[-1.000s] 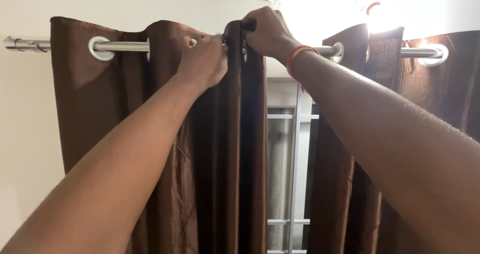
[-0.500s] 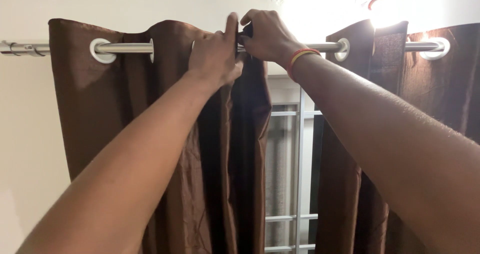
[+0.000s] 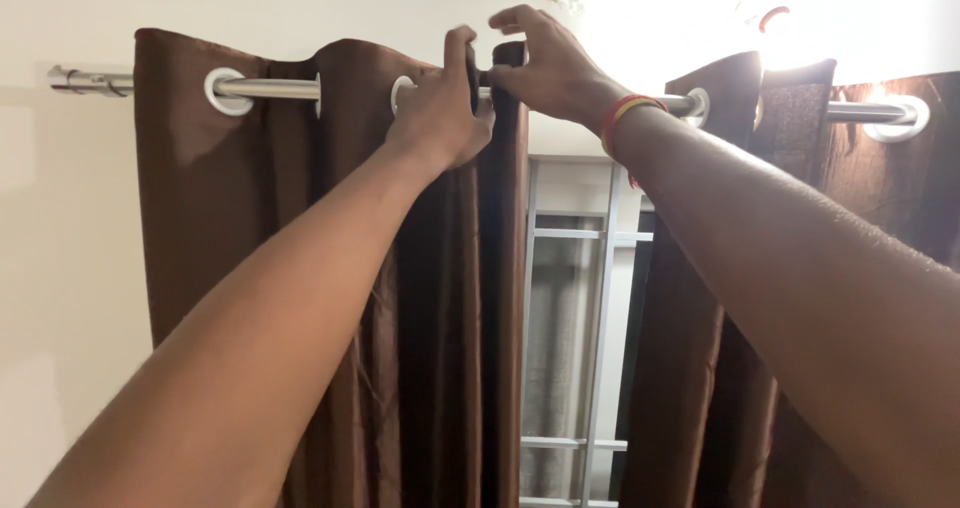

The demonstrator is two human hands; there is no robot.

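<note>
Two hands (image 3: 440, 118) on horizontal curtain rod (image 3: 270, 89)

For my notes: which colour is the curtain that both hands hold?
Dark brown curtain, plain, head view.

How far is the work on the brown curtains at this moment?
Done, as it looks: the left curtain hangs on the metal rod through its white rings. In hand: the left hand and right hand grip that curtain's inner top edge at the rod. Left: a gap stays open to the right curtain, showing the window grille.
</note>
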